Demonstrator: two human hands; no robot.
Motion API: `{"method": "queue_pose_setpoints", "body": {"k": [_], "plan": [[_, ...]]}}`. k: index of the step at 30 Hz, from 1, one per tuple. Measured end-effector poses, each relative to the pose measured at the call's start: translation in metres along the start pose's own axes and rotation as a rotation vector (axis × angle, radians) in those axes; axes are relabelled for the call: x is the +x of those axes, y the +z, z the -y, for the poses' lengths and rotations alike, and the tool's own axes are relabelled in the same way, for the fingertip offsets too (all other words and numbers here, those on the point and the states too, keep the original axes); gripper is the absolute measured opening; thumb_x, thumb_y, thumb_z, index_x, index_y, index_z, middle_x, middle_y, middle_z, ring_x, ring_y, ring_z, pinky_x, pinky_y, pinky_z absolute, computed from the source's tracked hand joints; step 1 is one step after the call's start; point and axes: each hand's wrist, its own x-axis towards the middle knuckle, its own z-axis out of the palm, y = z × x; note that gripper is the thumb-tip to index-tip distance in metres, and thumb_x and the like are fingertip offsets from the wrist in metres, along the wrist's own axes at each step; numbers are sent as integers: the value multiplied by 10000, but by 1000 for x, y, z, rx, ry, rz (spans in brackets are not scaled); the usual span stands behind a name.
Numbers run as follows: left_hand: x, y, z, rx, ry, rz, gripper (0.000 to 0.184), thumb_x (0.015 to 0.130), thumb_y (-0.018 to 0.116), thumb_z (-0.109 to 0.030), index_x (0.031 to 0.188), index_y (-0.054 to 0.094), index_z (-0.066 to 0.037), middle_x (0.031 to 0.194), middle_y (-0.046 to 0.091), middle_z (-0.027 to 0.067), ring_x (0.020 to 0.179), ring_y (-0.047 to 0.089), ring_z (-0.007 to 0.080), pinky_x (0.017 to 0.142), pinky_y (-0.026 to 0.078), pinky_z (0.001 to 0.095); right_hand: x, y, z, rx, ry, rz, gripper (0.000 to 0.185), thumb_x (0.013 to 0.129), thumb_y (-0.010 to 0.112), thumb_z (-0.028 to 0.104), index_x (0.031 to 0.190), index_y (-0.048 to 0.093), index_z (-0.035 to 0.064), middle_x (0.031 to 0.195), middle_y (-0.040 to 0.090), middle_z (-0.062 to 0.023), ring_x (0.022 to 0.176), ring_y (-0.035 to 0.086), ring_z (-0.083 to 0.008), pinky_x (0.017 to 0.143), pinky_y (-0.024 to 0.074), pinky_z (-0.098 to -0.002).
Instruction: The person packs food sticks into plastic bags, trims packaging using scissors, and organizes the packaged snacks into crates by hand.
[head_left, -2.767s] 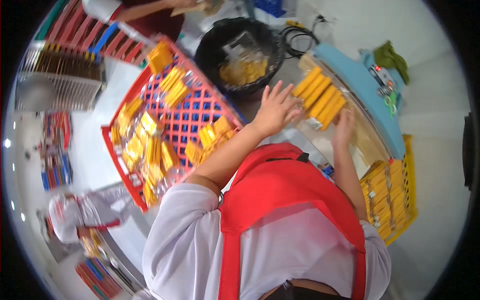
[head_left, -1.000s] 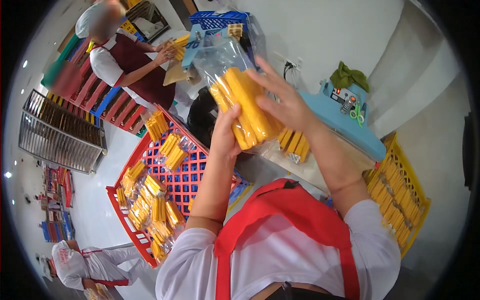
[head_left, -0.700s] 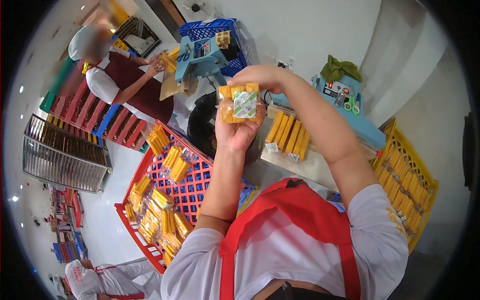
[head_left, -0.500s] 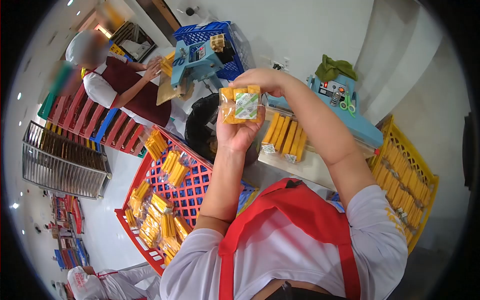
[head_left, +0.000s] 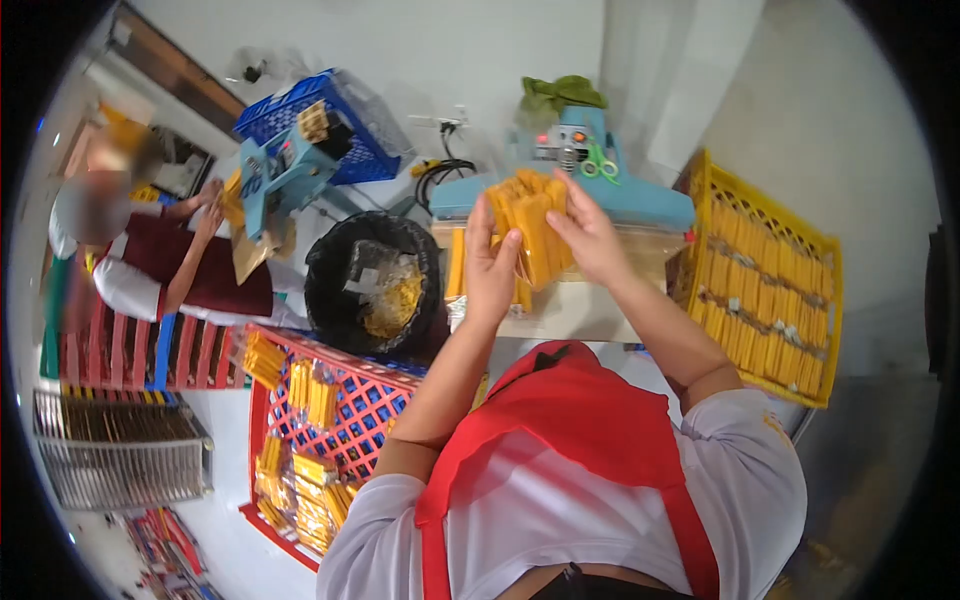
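Between my two hands, above the table [head_left: 590, 318], is a clear plastic pack of yellow sticks [head_left: 538, 235], its stick ends turned upward. My left hand [head_left: 490, 268] grips its left side with the thumb on the front. On the right side, my right hand [head_left: 592, 238] pinches the pack between thumb and fingers. Behind them stands a light-blue sealing machine [head_left: 650, 203], with green-handled scissors [head_left: 600, 163] and a green cloth [head_left: 562, 93] on it. Other yellow sticks [head_left: 457, 264] lie on the table, partly hidden by my left hand and the pack.
A yellow crate [head_left: 830, 320] of packed sticks stands at right. To the left are a black-lined bin [head_left: 325, 280] with yellow scraps and a red crate [head_left: 262, 425] holding several packs. Beyond, a co-worker [head_left: 205, 260] handles yellow sticks at another blue machine [head_left: 290, 180] beside a blue crate [head_left: 365, 150].
The pack has turned from its white-green labelled end to its long side, and both hands now hold it by opposite sides. The view has swung right.
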Motion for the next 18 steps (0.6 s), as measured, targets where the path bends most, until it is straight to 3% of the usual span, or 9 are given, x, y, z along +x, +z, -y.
{"method": "queue_pose_setpoints", "body": {"k": [1, 5, 8, 9, 11, 12, 13, 16, 18], "plan": [[-3, 10, -1, 492, 194, 25, 451, 850, 471, -79, 1275, 331, -19, 1275, 362, 164, 1193, 336, 241, 973, 263, 300, -11, -13, -13, -65, -45, -75, 543, 836, 472, 15, 1311, 211, -16, 1242, 404, -109, 1102, 414, -159, 936, 310, -272], [-11, 38, 46, 188, -20, 220, 392, 873, 432, -139, 1222, 388, 34, 1267, 377, 201, 1203, 335, 269, 963, 283, 308, -47, -53, -63, -150, -161, -313, 482, 827, 494, 28, 1268, 307, -24, 1221, 426, -110, 1099, 421, -165, 923, 326, -266], [-23, 47, 62, 199, -100, 284, 408, 867, 446, -144, 1222, 379, 47, 1253, 398, 203, 1187, 363, 274, 944, 314, 308, -63, -79, -85, -378, -152, -388, 365, 814, 526, 54, 1160, 446, -31, 1140, 477, -116, 1030, 470, -170, 853, 383, -259], [-25, 50, 60, 250, -10, 223, 354, 848, 481, -132, 1166, 461, 23, 1148, 484, 188, 1068, 467, 251, 874, 374, 298, -64, -74, -71, -474, -154, -416, 286, 807, 538, 59, 1079, 502, -27, 1083, 493, -116, 977, 488, -170, 805, 401, -257], [-21, 49, 46, 383, 29, 223, 304, 833, 504, -116, 1110, 511, 9, 1056, 512, 166, 969, 493, 227, 820, 392, 287, -67, -69, -47, -566, -146, -466, 215, 801, 549, 64, 997, 559, -23, 1027, 508, -117, 925, 506, -170, 758, 419, -254], [-20, 50, 37, 510, 74, 201, 256, 818, 527, -99, 1054, 560, -6, 964, 539, 144, 869, 520, 203, 766, 411, 277, -64, -72, -36, -697, -134, -396, 178, 796, 553, 63, 953, 577, -17, 997, 509, -113, 885, 509, -172, 730, 420, -250], [-20, 55, 31, 417, 86, 137, 171, 795, 555, -74, 945, 608, -12, 827, 519, 99, 736, 493, 170, 658, 416, 263, -62, -76, -30, -827, -121, -318, 144, 792, 558, 63, 908, 596, -12, 968, 510, -109, 846, 512, -173, 702, 420, -246], [-13, 48, 30, 503, -12, 273, 162, 790, 558, -65, 928, 598, 9, 809, 526, 91, 737, 501, 164, 619, 422, 251, -62, -85, -25, -679, -55, -216, 85, 780, 561, 34, 841, 607, -3, 990, 500, -74, 873, 510, -144, 715, 413, -240], [-14, 45, 36, 466, -116, 288, 129, 780, 558, -44, 891, 603, 5, 887, 517, 89, 734, 508, 147, 602, 419, 227, -65, -88, -24, -589, -85, -188, 82, 772, 569, 31, 835, 608, -4, 1000, 501, -78, 887, 505, -139, 717, 414, -243]]}}
